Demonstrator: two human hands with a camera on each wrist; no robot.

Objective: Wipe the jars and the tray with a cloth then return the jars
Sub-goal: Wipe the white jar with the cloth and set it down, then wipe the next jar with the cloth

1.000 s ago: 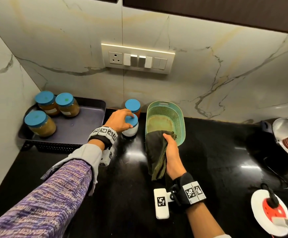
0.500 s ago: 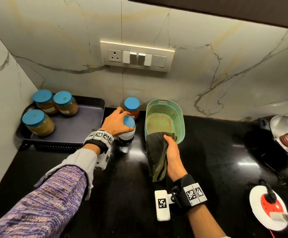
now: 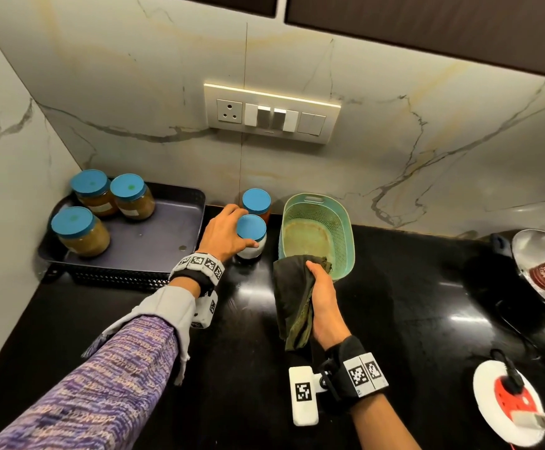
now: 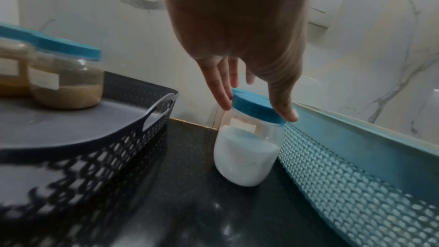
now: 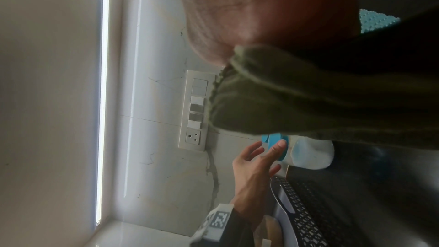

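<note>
A jar of white powder (image 3: 252, 252) with a blue lid stands on the black counter between the dark grey tray (image 3: 154, 237) and a teal basket. My left hand (image 3: 246, 226) holds its lid: in the left wrist view the fingers (image 4: 223, 100) touch one edge of the lid and the thumb the other. A second blue-lidded jar (image 3: 256, 203) with reddish contents stands just behind it by the wall. Three jars of brown paste (image 3: 83, 232) stand on the tray's left side. My right hand (image 3: 321, 287) grips a dark green cloth (image 3: 292, 297) that hangs above the counter in front of the basket.
The teal mesh basket (image 3: 345, 228) stands right of the jars, against the wall. A steel pan (image 3: 543, 271) sits at the far right, a white and red extension reel (image 3: 508, 404) at the front right. The switch panel (image 3: 271, 113) is on the marble wall.
My left hand has slid back off the top of the white jar's lid to its edges, so more of the lid shows. The jar stands where it was. The right hand and cloth barely moved.
</note>
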